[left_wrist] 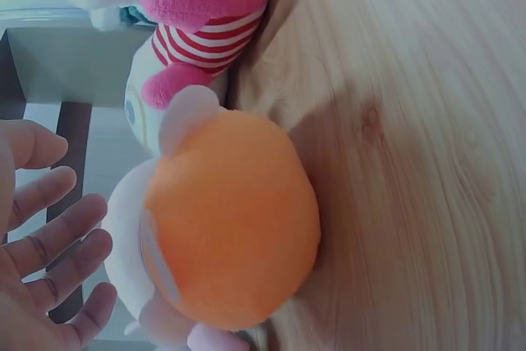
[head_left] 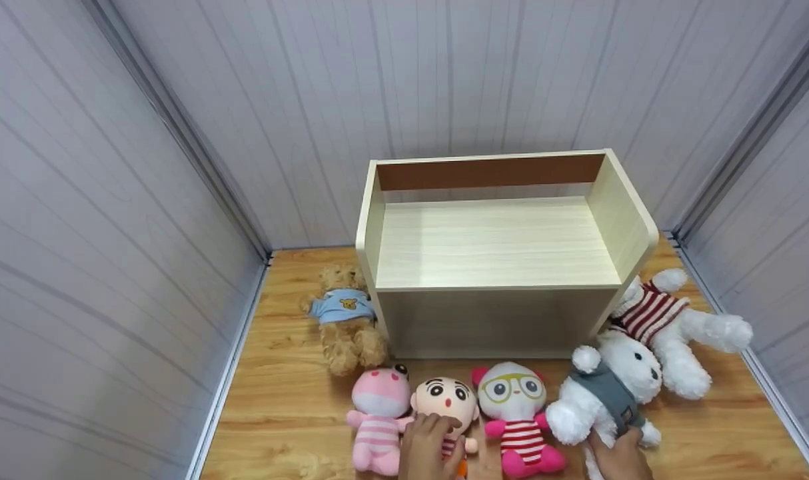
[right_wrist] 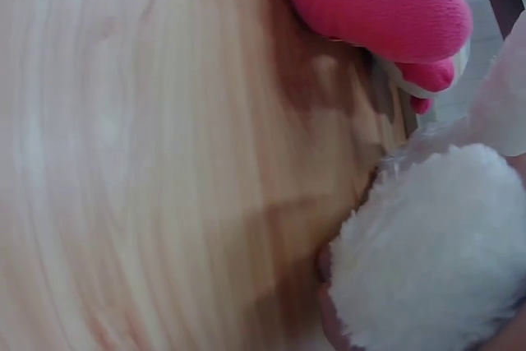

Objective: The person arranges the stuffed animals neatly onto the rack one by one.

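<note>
My left hand [head_left: 431, 443] hovers over the body of a round-headed boy doll [head_left: 446, 399] lying on the wooden floor. In the left wrist view its fingers [left_wrist: 49, 244] are straight and spread, just apart from the doll's orange bottom [left_wrist: 234, 219]. My right hand [head_left: 623, 457] grips the lower body of a white bear in a grey vest [head_left: 611, 387], whose white fur [right_wrist: 436, 244] fills the right wrist view. Between the two toys lies a white doll with glasses and a red-striped shirt [head_left: 514, 400], with its pink leg [right_wrist: 378, 6] close by.
A pale wooden shelf unit [head_left: 498, 247] stands against the back wall. A brown bear in a blue shirt [head_left: 344, 320] lies at its left, a pink striped doll [head_left: 378, 413] in front, and a white bear in a red-striped jumper [head_left: 664, 320] at its right. Panelled walls close in on three sides.
</note>
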Available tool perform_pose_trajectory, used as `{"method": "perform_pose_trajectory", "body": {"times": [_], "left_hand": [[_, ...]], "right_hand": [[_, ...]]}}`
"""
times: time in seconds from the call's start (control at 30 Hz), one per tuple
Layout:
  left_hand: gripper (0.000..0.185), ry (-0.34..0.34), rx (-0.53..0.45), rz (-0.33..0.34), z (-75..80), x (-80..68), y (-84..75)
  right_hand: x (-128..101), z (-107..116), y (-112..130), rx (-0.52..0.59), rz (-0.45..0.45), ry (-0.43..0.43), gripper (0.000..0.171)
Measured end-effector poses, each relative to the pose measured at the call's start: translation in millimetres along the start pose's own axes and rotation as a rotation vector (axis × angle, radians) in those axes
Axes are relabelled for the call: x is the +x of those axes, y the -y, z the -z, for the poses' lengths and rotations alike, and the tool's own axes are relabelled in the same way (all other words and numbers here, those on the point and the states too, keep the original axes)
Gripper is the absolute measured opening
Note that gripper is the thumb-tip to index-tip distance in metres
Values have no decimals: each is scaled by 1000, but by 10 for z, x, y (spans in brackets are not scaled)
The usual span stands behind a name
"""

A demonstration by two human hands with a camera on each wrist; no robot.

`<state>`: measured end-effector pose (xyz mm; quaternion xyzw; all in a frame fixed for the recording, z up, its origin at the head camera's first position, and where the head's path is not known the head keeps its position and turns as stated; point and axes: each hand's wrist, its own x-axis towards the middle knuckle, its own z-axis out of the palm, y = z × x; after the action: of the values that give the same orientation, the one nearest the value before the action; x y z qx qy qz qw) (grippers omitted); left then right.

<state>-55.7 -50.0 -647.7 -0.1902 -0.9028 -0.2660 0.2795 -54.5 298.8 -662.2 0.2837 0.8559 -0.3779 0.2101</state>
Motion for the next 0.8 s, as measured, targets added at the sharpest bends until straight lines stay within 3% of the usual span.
{"method": "perform_pose_trajectory", "body": {"times": [0.17,0.43,0.63,0.8], "left_hand": [[20,17,-18,4,-17,2,-4],[19,31,-57,53,35,80,6],[17,12,-77,77,128,257,32],[20,-40,-90,78,243,512,89]], "right_hand": [[24,-45,-46,20,3,-7,111],[41,-53,-106,73,10,8,114],[32,-62,-131,79,51,-1,108],[13,-74,-142,69,67,-13,94]]}}
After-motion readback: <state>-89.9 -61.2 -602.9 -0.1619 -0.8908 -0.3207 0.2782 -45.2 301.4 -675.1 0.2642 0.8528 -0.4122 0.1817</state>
